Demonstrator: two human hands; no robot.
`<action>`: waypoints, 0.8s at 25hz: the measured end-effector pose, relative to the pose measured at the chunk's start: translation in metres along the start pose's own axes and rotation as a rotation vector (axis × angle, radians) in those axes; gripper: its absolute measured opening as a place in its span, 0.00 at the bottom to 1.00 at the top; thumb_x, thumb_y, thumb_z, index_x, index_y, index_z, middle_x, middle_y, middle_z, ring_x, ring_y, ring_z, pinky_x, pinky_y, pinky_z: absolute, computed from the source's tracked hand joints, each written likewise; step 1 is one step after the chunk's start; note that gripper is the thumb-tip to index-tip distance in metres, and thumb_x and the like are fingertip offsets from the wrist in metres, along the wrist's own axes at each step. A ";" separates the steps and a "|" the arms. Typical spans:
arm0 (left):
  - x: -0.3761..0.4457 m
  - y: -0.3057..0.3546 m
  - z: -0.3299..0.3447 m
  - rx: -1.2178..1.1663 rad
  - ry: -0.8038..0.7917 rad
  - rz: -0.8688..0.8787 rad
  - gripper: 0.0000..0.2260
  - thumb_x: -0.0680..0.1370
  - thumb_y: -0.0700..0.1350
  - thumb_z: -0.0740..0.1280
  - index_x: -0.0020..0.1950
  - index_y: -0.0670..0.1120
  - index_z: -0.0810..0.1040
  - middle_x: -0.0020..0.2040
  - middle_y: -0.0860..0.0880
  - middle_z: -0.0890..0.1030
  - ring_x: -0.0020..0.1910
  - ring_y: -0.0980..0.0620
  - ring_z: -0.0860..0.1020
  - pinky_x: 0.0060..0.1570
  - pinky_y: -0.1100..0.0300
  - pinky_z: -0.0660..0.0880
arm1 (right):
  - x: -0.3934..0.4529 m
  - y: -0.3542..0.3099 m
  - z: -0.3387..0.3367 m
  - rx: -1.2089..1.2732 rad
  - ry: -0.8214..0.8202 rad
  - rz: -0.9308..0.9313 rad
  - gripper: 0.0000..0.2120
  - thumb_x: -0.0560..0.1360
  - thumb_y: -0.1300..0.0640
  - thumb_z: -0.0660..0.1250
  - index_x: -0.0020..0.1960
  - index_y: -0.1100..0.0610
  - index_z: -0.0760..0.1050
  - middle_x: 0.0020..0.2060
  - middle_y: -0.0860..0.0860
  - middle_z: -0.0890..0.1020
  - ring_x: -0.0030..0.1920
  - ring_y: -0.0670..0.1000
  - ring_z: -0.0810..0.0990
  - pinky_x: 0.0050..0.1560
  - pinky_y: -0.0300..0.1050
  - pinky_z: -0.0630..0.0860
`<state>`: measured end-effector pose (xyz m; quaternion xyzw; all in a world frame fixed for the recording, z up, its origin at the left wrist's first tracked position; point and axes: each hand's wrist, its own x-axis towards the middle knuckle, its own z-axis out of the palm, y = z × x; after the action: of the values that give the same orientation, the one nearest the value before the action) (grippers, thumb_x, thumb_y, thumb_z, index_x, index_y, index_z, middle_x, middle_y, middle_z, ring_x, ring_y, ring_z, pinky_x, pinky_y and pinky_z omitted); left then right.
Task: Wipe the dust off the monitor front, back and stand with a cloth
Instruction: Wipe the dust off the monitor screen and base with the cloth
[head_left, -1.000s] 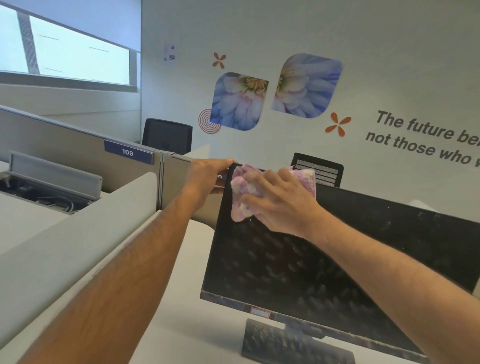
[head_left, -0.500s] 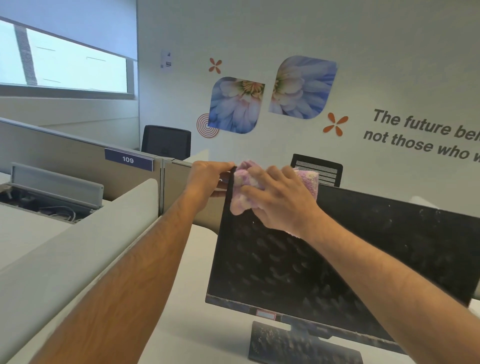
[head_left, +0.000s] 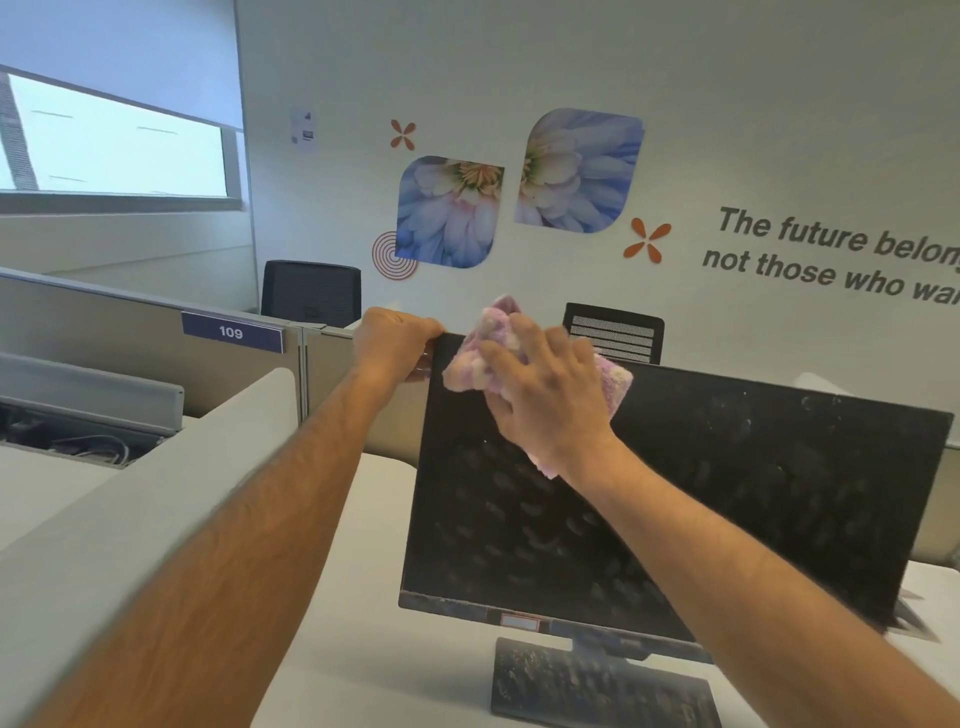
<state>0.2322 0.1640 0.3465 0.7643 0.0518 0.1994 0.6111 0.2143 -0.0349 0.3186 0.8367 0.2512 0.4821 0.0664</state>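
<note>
We're barely starting: right hand (head_left: 545, 395) pressing cloth (head_left: 467, 371) flat on dusty screen (head_left: 727, 493), left hand (head_left: 397, 343) gripping its corner; stand (head_left: 597, 686), back waiting.

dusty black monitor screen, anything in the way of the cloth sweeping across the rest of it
Nothing visible does. The right hand presses the pink fluffy cloth on the dusty black monitor screen near its top left corner; the left hand grips that corner's edge, off the glass.

Right hand (head_left: 543, 400) with cloth (head_left: 615, 376) on monitor (head_left: 727, 493)
</note>
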 end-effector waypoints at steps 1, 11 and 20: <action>0.004 0.001 0.001 0.131 0.025 0.074 0.11 0.76 0.46 0.69 0.42 0.39 0.83 0.40 0.42 0.85 0.40 0.45 0.85 0.44 0.49 0.84 | -0.006 -0.004 0.001 -0.018 -0.014 -0.124 0.16 0.79 0.46 0.64 0.65 0.50 0.74 0.68 0.56 0.75 0.57 0.60 0.77 0.54 0.57 0.73; -0.007 0.059 0.035 0.869 -0.385 0.416 0.17 0.85 0.48 0.56 0.63 0.44 0.80 0.63 0.42 0.80 0.60 0.42 0.77 0.57 0.51 0.71 | -0.032 0.024 0.000 -0.065 0.001 -0.254 0.15 0.80 0.47 0.62 0.63 0.52 0.75 0.66 0.58 0.77 0.51 0.59 0.77 0.49 0.55 0.73; -0.011 0.058 0.035 0.712 -0.620 0.116 0.60 0.55 0.87 0.41 0.80 0.56 0.59 0.82 0.50 0.56 0.79 0.44 0.55 0.75 0.45 0.50 | -0.052 0.035 0.003 -0.027 -0.017 -0.227 0.15 0.79 0.47 0.63 0.63 0.52 0.75 0.68 0.58 0.75 0.52 0.59 0.77 0.48 0.56 0.73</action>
<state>0.2251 0.1141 0.3928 0.9512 -0.1106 -0.0344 0.2859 0.2078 -0.0900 0.2887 0.8060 0.3373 0.4676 0.1339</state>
